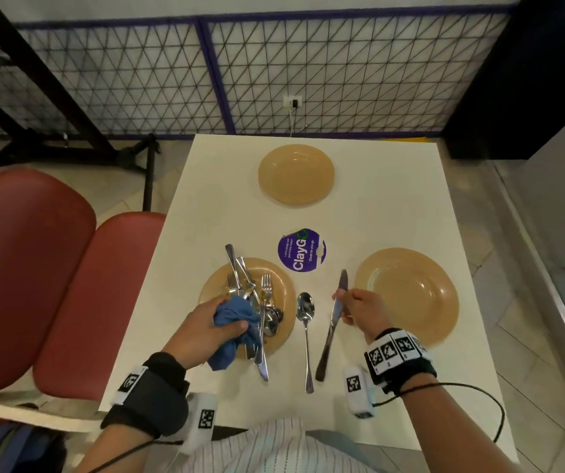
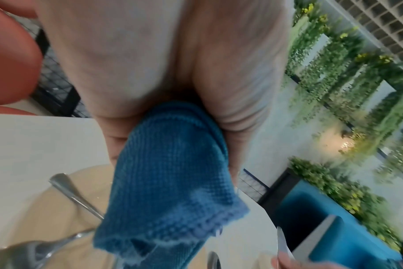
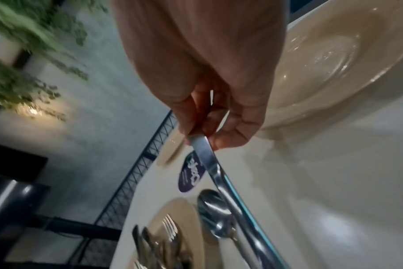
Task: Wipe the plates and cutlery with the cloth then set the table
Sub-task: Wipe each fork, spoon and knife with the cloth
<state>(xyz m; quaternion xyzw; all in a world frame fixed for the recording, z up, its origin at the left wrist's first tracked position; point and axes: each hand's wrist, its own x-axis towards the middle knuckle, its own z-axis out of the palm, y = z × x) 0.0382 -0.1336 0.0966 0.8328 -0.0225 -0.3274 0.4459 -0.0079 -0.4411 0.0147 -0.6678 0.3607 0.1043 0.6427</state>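
- On the white table [image 1: 369,172] sit three tan plates: the far plate [image 1: 296,174] bare, the right plate [image 1: 407,295] bare, the left plate [image 1: 276,336] heaped with cutlery.
- That cutlery pile [image 1: 257,302] is a tangle of forks, knives and spoons; the pieces overlap, so no firm count, though two fork heads show plainly.
- One spoon [image 1: 305,331] lies alone on the table between the left and right plates, bowl away from the person.
- One knife [image 1: 334,319] is up off the table, pinched by the right hand [image 1: 359,310] near where blade meets handle, blade pointing away, handle toward the person. The right wrist view shows thumb and fingertips [image 3: 228,138] closed on the metal.
- The left hand [image 1: 212,322] grips one bunched blue cloth [image 1: 236,326], fingers wrapped around it, over the near edge of the left plate; a tail of cloth hangs down past the rim.
- One round purple sticker [image 1: 302,250] lies at the table's middle, between the three plates.
- Both wrists wear black bands with square markers.
- Red seats [image 1: 35,268] stand at the left, close against the table's edge.
- A wire mesh fence [image 1: 342,73] runs behind the table.
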